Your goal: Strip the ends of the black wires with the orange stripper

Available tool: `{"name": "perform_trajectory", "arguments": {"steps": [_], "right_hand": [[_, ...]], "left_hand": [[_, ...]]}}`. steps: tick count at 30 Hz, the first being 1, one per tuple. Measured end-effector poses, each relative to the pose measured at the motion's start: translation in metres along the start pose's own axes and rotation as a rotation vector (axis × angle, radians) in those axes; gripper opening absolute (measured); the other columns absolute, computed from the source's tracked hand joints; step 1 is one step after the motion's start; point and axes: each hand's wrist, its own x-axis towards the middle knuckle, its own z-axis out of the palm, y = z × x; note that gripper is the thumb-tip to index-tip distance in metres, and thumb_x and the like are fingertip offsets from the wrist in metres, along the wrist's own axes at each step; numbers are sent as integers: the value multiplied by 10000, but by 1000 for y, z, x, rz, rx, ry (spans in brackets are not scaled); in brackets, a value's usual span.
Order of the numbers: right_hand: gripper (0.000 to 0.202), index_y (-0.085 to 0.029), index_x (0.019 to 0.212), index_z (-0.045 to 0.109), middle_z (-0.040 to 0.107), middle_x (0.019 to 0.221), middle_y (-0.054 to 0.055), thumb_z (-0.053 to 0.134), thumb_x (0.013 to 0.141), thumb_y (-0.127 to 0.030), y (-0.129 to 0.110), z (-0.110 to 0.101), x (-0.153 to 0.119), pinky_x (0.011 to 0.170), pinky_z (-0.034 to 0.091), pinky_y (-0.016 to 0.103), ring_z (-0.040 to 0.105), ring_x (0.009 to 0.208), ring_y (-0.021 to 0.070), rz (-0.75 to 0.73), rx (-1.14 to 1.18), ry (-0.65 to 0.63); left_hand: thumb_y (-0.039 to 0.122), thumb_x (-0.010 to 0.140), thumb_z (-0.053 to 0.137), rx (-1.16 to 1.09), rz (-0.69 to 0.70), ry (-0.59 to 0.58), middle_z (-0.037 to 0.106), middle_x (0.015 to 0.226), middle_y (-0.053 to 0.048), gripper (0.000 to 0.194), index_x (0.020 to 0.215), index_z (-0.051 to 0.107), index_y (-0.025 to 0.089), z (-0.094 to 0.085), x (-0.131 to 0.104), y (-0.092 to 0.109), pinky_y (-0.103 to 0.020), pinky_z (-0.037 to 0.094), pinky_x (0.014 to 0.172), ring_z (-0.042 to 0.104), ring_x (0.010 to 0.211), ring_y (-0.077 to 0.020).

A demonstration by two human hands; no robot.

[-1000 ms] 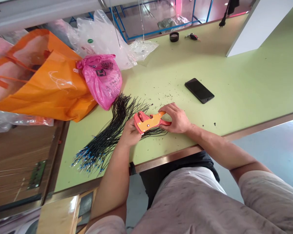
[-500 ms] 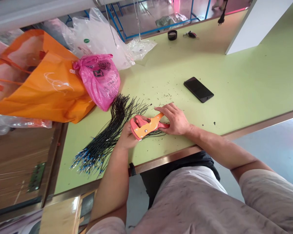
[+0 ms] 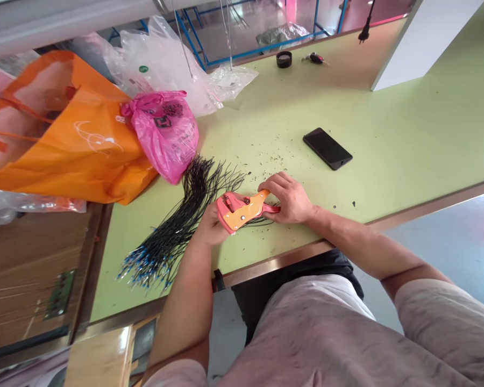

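Note:
My right hand (image 3: 287,199) is wrapped round the handles of an orange and red wire stripper (image 3: 242,214), its index finger curled over the orange handle. The tool's jaw end points left, over my left hand (image 3: 210,224). Most of the left fingers are hidden behind the stripper; that hand is closed, and thin black wires (image 3: 258,221) come out from under the tool beside it. Left of my hands lies a large bundle of black wires (image 3: 181,209) with blue and bare metal ends towards the table's front left.
A black phone (image 3: 327,148) lies right of small scraps (image 3: 276,160) on the green table (image 3: 407,134). A pink bag (image 3: 171,137) and an orange bag (image 3: 92,140) stand left. A black ring (image 3: 284,59), keys (image 3: 315,57) and a white panel (image 3: 423,45) are farther back.
My right index finger, stretched past the orange handle before, has drawn in and curled over it. The stripper has shifted very slightly right. My left hand stays in place.

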Motion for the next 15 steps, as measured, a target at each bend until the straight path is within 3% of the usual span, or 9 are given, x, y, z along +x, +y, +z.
{"name": "perform_trajectory", "arguments": {"steps": [10, 15], "right_hand": [[541, -199, 1138, 706, 717, 985, 110, 643, 976, -711, -1, -3, -1, 789, 507, 382, 611, 884, 251, 9, -22, -26], [352, -219, 988, 717, 706, 837, 60, 665, 974, -567, -3, -2, -3, 695, 443, 333, 595, 762, 204, 76, -70, -58]], "left_hand": [[490, 731, 963, -113, -80, -7, 818, 995, -109, 412, 951, 789, 188, 0, -2, -5, -402, 673, 795, 793, 848, -266], [558, 776, 922, -126, -112, -4, 818, 992, -111, 410, 945, 782, 212, -2, -4, -11, -340, 647, 652, 761, 737, -225]]}}
